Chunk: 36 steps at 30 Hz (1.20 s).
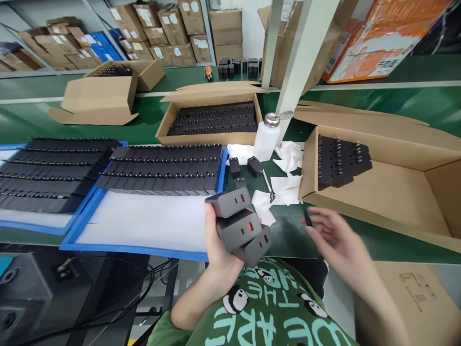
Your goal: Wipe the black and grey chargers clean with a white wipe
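My left hand (219, 252) is wrapped round three dark grey chargers, stacked with their ports turned up toward me. The top charger (232, 202) and the middle charger (240, 229) each show a red port, and so does the lowest charger (256, 246). Between thumb and fingers, my right hand (331, 235) pinches a small thin black piece (308, 217), too blurred to name, beside the near wall of the right cardboard box (370, 216). Inside that box stands a block of black chargers (340, 161), prongs up. More chargers in rows (162, 168) lie on the blue-rimmed tray (144, 221).
A white pump bottle (266, 139) stands by white wipes (288, 187), a thin tool (267, 182) and loose chargers (255, 166). Behind are a filled open box (211, 139) and a white post (302, 57). Another loaded tray (39, 228) lies at left.
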Tool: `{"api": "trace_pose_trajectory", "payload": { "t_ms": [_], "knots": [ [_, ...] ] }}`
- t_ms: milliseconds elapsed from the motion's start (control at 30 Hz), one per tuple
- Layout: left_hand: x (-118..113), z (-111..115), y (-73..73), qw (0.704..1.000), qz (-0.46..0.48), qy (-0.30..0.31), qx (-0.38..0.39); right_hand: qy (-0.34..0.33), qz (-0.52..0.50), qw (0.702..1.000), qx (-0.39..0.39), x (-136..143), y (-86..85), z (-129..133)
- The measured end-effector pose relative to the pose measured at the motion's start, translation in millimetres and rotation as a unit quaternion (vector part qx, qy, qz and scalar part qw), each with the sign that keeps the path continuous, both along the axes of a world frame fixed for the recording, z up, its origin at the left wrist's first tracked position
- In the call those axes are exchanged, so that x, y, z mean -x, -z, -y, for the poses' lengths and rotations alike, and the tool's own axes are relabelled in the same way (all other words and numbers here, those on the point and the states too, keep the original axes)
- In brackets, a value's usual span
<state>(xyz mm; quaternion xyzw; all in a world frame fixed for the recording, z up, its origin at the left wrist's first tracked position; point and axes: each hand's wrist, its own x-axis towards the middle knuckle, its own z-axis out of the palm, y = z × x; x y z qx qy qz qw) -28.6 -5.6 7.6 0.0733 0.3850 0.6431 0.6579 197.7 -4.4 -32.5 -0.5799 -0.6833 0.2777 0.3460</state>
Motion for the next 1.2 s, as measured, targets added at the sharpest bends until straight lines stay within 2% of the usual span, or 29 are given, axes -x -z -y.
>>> {"api": "trace_pose_trajectory", "payload": {
  "t_ms": [67, 133, 200, 267, 367, 500, 633, 1000, 1200],
  "knots": [
    [-1, 1, 0.1, 1.0, 0.004, 0.008, 0.009, -0.056, -0.161, 0.985, 0.028, -2, -29.3, 5],
    [-2, 1, -0.7, 0.999, 0.009, 0.018, 0.027, -0.143, -0.312, 0.938, 0.048, 4, -51.6, 7],
    [-3, 1, -2.2, 0.999, 0.015, 0.024, 0.045, -0.213, -0.395, 0.892, 0.055, 16, -64.0, 6],
    [-4, 1, -3.8, 0.998, 0.019, 0.028, 0.057, -0.233, -0.427, 0.872, 0.051, 30, -67.9, 3],
    [-3, 2, -5.5, 0.997, 0.029, 0.041, 0.06, -0.259, -0.403, 0.878, 0.005, 45, -65.8, 0],
    [-1, 4, -7.2, 0.997, 0.031, 0.048, 0.049, -0.279, -0.337, 0.894, -0.098, 55, -62.8, -7],
    [0, 5, -9.2, 0.997, 0.023, 0.054, 0.053, -0.296, -0.341, 0.878, -0.161, 65, -61.4, -11],
    [-1, 5, -9.0, 0.998, 0.005, 0.043, 0.049, -0.287, -0.336, 0.883, -0.16, 71, -59.5, -9],
    [0, 6, -8.9, 0.996, 0.029, 0.045, 0.068, -0.281, -0.344, 0.883, -0.154, 75, -58.1, -8]
  ]
}}
